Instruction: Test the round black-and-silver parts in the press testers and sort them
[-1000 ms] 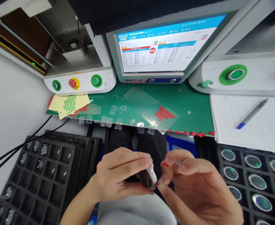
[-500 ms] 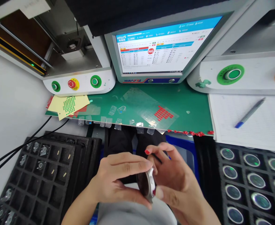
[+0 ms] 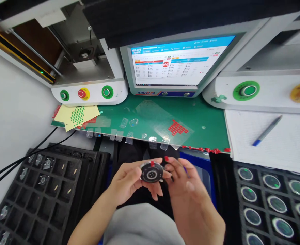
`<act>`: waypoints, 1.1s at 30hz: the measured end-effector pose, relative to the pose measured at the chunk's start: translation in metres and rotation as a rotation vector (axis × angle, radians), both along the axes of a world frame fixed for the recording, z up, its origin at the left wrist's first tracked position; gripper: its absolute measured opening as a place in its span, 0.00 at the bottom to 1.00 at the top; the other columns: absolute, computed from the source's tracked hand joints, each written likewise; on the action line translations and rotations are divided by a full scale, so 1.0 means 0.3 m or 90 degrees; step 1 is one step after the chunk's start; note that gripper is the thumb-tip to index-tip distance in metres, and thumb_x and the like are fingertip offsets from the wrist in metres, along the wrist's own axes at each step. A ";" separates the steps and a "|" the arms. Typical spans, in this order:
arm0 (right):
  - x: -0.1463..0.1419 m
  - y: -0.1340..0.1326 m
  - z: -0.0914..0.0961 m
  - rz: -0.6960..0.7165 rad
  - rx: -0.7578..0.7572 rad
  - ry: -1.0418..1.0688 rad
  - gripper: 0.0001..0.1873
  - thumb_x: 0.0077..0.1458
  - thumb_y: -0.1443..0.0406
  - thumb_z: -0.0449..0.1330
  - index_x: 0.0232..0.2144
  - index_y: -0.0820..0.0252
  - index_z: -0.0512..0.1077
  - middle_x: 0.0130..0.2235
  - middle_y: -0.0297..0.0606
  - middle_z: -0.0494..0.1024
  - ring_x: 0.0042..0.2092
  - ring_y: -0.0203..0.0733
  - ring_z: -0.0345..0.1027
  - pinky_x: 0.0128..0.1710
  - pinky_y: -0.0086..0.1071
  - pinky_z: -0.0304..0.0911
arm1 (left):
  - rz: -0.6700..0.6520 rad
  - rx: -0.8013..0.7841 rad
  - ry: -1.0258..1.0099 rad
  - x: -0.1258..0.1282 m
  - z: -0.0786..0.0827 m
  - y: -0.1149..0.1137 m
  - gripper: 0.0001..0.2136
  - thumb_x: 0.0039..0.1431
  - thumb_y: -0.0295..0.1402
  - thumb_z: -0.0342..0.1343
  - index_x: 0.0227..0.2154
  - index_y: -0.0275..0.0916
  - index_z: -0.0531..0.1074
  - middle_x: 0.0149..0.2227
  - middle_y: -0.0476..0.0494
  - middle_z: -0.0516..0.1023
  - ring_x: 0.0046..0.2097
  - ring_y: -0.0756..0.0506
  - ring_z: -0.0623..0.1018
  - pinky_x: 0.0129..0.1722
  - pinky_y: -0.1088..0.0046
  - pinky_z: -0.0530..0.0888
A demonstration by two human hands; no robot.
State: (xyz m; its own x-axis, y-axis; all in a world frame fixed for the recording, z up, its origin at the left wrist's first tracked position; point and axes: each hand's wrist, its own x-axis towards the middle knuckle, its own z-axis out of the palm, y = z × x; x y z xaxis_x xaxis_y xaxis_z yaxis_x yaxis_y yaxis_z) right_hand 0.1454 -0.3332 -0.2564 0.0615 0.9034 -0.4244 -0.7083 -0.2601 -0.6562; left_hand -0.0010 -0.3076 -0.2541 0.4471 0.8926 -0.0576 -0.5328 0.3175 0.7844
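Observation:
My left hand (image 3: 129, 178) grips a round watch case (image 3: 152, 173) by its edge, thumb on the near side and fingers underneath. Its black back, with a ringed centre, faces up. A small red sticker (image 3: 152, 163) lies at the case's far edge. Close beside it on the right is my right hand (image 3: 188, 190), fingers loosely curled and apart, with one fingertip at or very near the case's edge. Another red sticker (image 3: 166, 158) clings to a fingertip of that hand.
A green bench (image 3: 150, 129) bears a sheet of red stickers (image 3: 177, 128) and a yellow sheet (image 3: 72, 115). Behind stands a monitor (image 3: 170, 64) showing "NG". Foam trays flank me: parts in the left tray (image 3: 37, 194), round watch faces in the right tray (image 3: 264, 204). A pen (image 3: 267, 131) lies on paper.
My left hand has turned the watch case from edge-on to back-up and raised it slightly. The right thumb has come away from the case. The camera view has shifted slightly.

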 end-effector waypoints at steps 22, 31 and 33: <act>-0.056 0.006 0.067 0.062 0.104 0.027 0.09 0.59 0.64 0.64 0.43 0.45 0.75 0.43 0.32 0.80 0.47 0.36 0.75 0.45 0.27 0.73 | 0.104 0.263 0.490 0.059 0.085 -0.061 0.07 0.70 0.33 0.46 0.37 0.38 0.66 0.31 0.45 0.72 0.30 0.49 0.72 0.30 0.74 0.70; -0.100 -0.034 0.060 -0.024 0.069 0.022 0.11 0.59 0.67 0.59 0.42 0.44 0.76 0.43 0.32 0.78 0.46 0.35 0.74 0.48 0.28 0.70 | 0.101 0.453 0.637 0.057 0.082 -0.060 0.07 0.70 0.31 0.43 0.42 0.38 0.66 0.33 0.43 0.76 0.31 0.47 0.77 0.30 0.75 0.72; -0.103 -0.046 0.069 -0.029 0.025 0.038 0.11 0.60 0.67 0.58 0.40 0.43 0.75 0.43 0.30 0.77 0.47 0.34 0.72 0.49 0.28 0.69 | 0.087 0.466 0.666 0.058 0.089 -0.059 0.07 0.71 0.31 0.42 0.42 0.38 0.65 0.33 0.42 0.77 0.32 0.47 0.77 0.31 0.75 0.72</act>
State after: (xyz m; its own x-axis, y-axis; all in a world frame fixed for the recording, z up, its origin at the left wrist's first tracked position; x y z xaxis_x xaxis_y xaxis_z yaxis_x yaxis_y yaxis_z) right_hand 0.1144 -0.3470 -0.2358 0.0781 0.9163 -0.3927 -0.7564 -0.2021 -0.6221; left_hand 0.0163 -0.3254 -0.2274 0.3899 0.8996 0.1965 0.4454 -0.3710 0.8148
